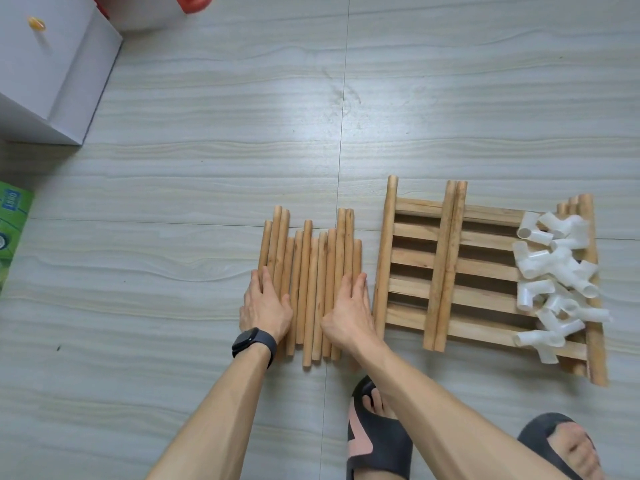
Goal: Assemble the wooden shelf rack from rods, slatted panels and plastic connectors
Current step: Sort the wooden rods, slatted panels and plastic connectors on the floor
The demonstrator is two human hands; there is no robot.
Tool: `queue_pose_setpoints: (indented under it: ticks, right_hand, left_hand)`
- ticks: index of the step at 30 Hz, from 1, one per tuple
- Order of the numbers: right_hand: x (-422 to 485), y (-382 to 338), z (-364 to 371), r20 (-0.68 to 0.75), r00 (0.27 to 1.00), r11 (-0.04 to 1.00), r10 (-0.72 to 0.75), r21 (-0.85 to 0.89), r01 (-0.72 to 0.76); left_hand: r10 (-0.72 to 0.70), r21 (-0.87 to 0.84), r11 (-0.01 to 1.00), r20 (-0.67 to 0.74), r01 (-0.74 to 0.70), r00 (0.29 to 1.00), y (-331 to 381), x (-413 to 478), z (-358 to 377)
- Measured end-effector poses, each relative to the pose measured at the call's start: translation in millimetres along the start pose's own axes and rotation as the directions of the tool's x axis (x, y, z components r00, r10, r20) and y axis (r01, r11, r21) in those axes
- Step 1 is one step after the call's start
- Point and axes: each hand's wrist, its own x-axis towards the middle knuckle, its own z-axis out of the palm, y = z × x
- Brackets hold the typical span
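Two dark slide sandals (375,441), one with a pink patch, show on the person's feet at the bottom edge, standing on the pale grey wood-grain floor (173,209). Both bare forearms reach forward from there.

Left hand (265,304), with a black smartwatch (254,342) on its wrist, lies palm down on the left side of a row of short round light-brown wooden rods (308,271). Its fingers are straight and close together, its thumb spread inward; the grip is slack and holds nothing. Right hand (349,308) lies the same way on the right side of that row, fingers straight on the outermost rods, thumb spread toward the left hand, its grip likewise flat and not curled round anything.

The rods lie side by side on the floor, touching one another and running away from the person. Their far ends are uneven, some reaching further than others.

Just to the right of the rods, a stack of light-brown wooden slatted panels (478,265) lies flat on the floor. Their slats run left to right, and round wooden crosspieces run across them at the left edge, the middle and the right edge. A heap of white plastic tube connectors (561,275) sits on the right end of the panels, jumbled and pointing in all directions.

At the far left stands a white box (52,74), with a green printed carton (14,223) nearer along the left edge. An orange-red object (192,1) is cut off by the top edge.
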Motion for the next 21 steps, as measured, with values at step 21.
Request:
queue_pose_setpoints:
  ticks: [21]
  right_hand:
    - [-15.5, 143.4, -138.5, -0.290, 0.943, 0.895, -0.164, -0.445, 0.018]
  left_hand:
    - [0.364, -0.130, 0.930, 0.177, -0.345, 0.914, 229.0, -86.7, 46.6]
